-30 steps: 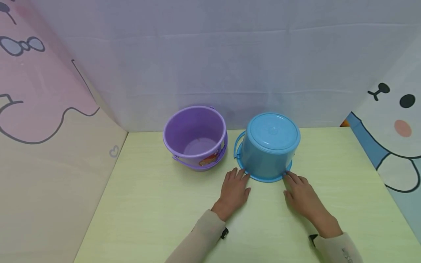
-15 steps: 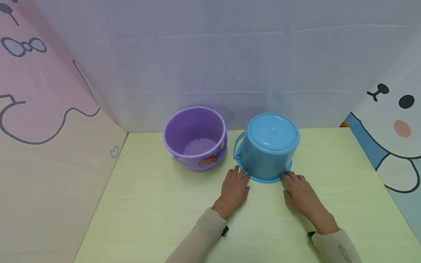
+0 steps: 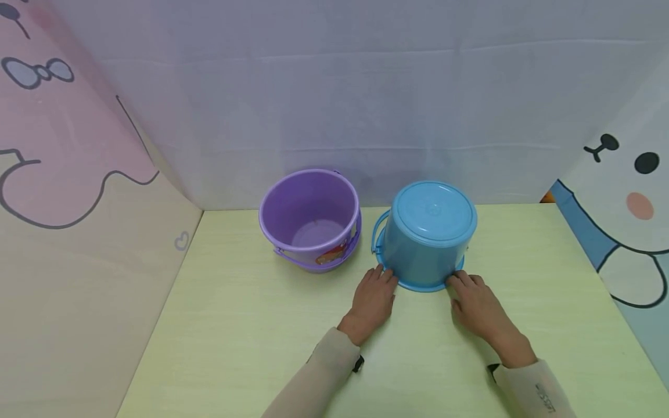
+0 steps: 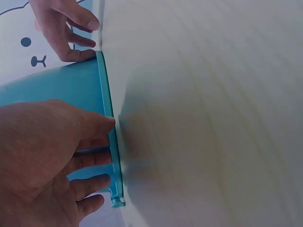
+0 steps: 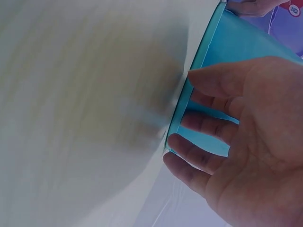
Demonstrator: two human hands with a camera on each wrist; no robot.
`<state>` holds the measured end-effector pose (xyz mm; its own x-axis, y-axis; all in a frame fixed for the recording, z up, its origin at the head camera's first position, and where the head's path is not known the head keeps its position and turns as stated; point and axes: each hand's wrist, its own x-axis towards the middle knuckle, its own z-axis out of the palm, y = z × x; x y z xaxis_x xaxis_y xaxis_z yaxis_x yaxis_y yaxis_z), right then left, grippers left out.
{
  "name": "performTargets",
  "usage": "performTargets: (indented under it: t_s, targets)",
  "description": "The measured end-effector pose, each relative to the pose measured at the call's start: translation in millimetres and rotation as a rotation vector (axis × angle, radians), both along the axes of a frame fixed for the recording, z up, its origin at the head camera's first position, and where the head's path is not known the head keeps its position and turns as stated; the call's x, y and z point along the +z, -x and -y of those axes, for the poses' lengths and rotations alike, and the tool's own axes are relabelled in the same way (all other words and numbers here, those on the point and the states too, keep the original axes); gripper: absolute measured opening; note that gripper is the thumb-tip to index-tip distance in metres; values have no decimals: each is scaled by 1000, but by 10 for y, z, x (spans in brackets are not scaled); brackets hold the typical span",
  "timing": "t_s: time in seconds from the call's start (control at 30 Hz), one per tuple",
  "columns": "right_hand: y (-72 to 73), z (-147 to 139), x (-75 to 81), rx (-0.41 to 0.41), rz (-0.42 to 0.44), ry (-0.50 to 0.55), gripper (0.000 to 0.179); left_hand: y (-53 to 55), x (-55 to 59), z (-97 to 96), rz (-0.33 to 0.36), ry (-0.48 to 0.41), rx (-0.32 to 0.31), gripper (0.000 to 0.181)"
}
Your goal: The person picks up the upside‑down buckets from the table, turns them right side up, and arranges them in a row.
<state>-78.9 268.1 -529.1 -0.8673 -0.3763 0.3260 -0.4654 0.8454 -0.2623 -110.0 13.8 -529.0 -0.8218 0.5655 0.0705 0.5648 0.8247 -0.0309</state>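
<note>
Blue bucket (image 3: 425,255) — upturned, inside hidden, rim (image 3: 422,288) part-covered

1. Soft, even light, apparently from above, brightens the upturned base of the blue bucket (image 3: 430,238) in the head view, leaving its side darker.
2. Faint shadow lines the right hand (image 3: 479,310) and forearm on the pale table (image 3: 235,331); the cloth wall (image 3: 366,104) behind looks dimmer, greyish.
3. Both wrist views appear hazy and cool-toned, with broad, soft-edged shadows across the table.
4. Wood grain blurs in the right wrist view; lettering on the right sleeve (image 3: 534,390) is too soft to read.
</note>
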Motion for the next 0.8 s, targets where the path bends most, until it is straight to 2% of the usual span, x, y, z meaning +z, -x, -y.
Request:
performTargets:
  t_s: [0.17,0.43,0.6,0.8]
  targets:
    - [-3,2,10,-6,33,-12,37,23,-23,20,-6,-44,-44,22]
    - [-13,8,57,-28,112,-20,34,72,-93,63,-28,-96,-113,19]
    - [0,10,54,-33,138,-22,33,89,-91,69,-43,-76,-122,23]
    - [19,2,31,-34,144,-20,32,90,-51,59,-23,-49,-115,21]
